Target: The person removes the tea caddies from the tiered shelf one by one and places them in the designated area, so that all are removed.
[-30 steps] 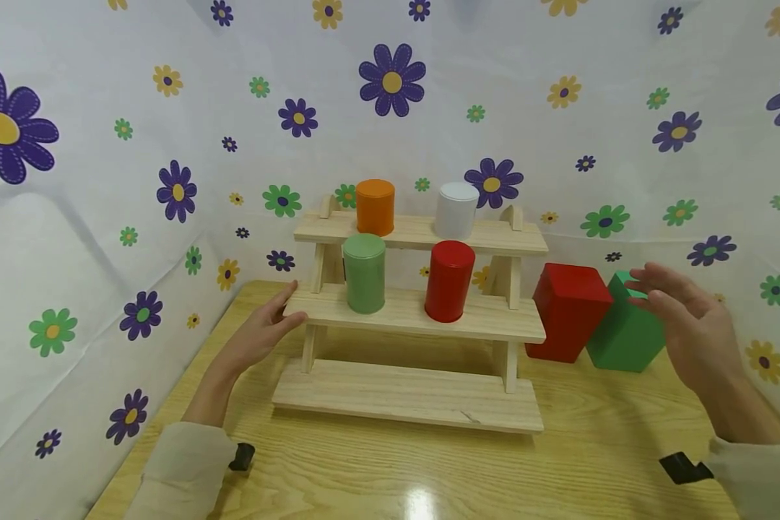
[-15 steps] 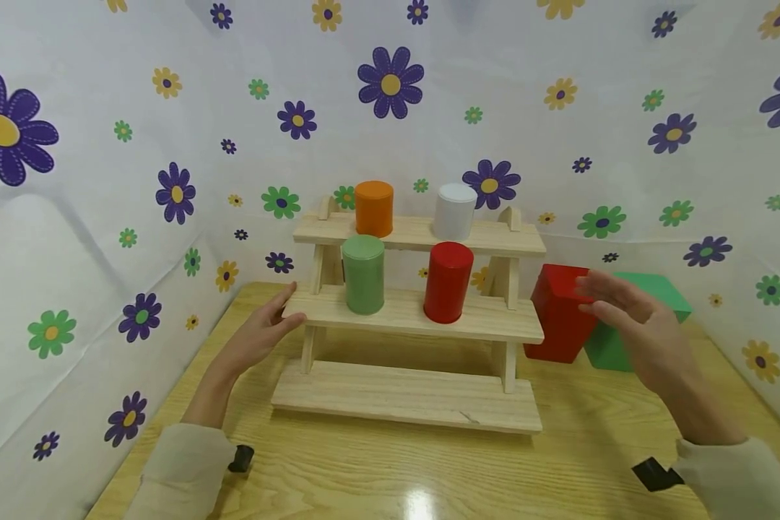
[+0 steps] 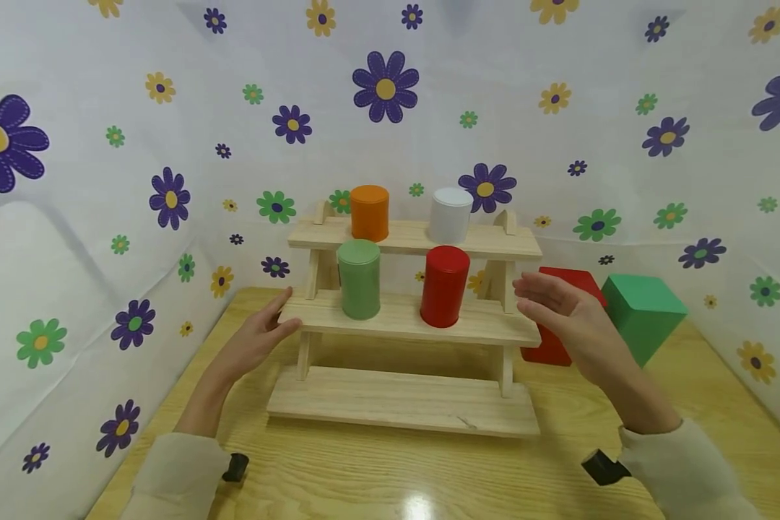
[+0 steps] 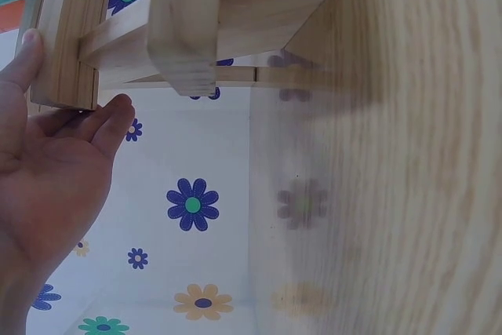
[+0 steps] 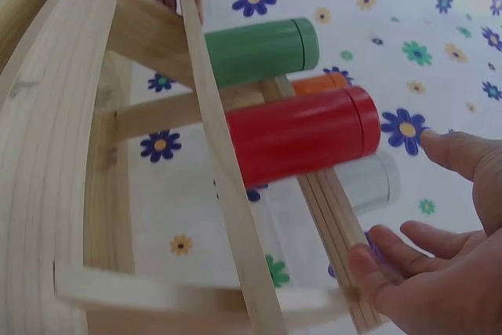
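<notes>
Backdrop: white flowered cloth [image 3: 338, 155] filling upper frame, behind wood-grain tabletop [image 3: 338, 469].
Rack: three-step wooden rack [image 3: 396, 393], mid-frame, upright on tabletop.
Left end: gripped at middle shelf by left hand [image 3: 250, 343], thumb and fingers around the edge.
Right end: right hand [image 3: 585, 332] near it, centre right of frame, thumb spread from fingers, holding nothing; contact, cannot tell.
Tilt risk: likely sliding cans if raised or shoved from one end only; fixing to shelves, cannot tell.
Front cans: red can [image 3: 445, 287] nearest right hand, likely toppled by a leftward sweep, maybe into green can [image 3: 360, 280].
Top cans: orange can [image 3: 369, 213], white can [image 3: 451, 217]; probably tippy if jolted.
In the way: red box [image 3: 547, 350], partly hidden by right hand, and green box [image 3: 643, 325], right of frame; probably tight for rightward shifts.
</notes>
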The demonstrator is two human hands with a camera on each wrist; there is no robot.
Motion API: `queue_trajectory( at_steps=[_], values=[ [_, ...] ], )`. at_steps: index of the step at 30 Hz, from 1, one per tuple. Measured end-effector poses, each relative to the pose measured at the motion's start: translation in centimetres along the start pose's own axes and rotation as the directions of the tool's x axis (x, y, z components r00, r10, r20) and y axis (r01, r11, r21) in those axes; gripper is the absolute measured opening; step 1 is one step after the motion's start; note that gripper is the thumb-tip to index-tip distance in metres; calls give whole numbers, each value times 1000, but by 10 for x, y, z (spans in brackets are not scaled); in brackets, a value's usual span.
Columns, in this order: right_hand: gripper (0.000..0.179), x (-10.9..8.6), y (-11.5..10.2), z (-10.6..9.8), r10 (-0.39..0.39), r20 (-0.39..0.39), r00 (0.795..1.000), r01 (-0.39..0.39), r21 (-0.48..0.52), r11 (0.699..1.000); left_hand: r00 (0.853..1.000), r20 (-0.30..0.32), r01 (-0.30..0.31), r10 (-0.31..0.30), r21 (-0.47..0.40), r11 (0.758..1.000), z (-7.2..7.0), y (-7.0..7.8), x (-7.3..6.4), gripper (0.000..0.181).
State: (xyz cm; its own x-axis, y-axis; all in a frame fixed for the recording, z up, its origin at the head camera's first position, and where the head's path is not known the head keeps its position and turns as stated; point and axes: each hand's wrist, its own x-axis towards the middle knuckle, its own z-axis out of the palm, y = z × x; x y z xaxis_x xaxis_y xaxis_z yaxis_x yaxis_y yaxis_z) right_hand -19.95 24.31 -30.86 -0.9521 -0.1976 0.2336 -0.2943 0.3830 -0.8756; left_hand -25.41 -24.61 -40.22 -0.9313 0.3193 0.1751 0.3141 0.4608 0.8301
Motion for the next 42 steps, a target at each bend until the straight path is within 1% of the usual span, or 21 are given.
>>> queue_trajectory(
  at_steps=[5, 10, 15, 18, 22, 26, 31, 34, 42],
  values=[
    [67, 9, -10, 17, 34, 34, 999, -35, 32, 999, 1000, -5, 3, -3, -10, 1000, 1, -1, 1, 74],
    [68, 19, -12, 32, 46, 32, 998, -47, 33, 998, 1000, -2, 7, -7, -20, 1000, 2, -2, 1, 76],
    [72, 30, -12, 44, 24, 19, 1000, -24, 48, 999, 1000, -8, 15, -15, -15, 1000, 3, -1, 1, 76],
    [72, 37, -12, 51, 7, 17, 1000, -9, 86, 996, 1000, -7, 13, -13, -15, 1000, 3, -1, 1, 75],
    [68, 45, -11, 60, -35, 23, 999, 31, 135, 990, 1000, -8, 15, -15, -15, 1000, 2, 0, 0, 75],
    [68, 50, -9, 68, -73, 18, 997, 70, 125, 990, 1000, -11, 13, -13, -7, 1000, 2, 1, 0, 75],
    [72, 55, -9, 76, -50, 3, 999, 50, 83, 995, 1000, -12, 15, -15, 1, 1000, 2, 0, -1, 75],
    [72, 57, -11, 79, -36, -5, 999, 36, 89, 995, 1000, -13, 17, -17, 2, 1000, 2, 0, -1, 75],
    [67, 61, -10, 85, -61, -18, 998, 63, 108, 992, 1000, -15, 17, -17, -2, 1000, 1, -2, 0, 76]
  ],
)
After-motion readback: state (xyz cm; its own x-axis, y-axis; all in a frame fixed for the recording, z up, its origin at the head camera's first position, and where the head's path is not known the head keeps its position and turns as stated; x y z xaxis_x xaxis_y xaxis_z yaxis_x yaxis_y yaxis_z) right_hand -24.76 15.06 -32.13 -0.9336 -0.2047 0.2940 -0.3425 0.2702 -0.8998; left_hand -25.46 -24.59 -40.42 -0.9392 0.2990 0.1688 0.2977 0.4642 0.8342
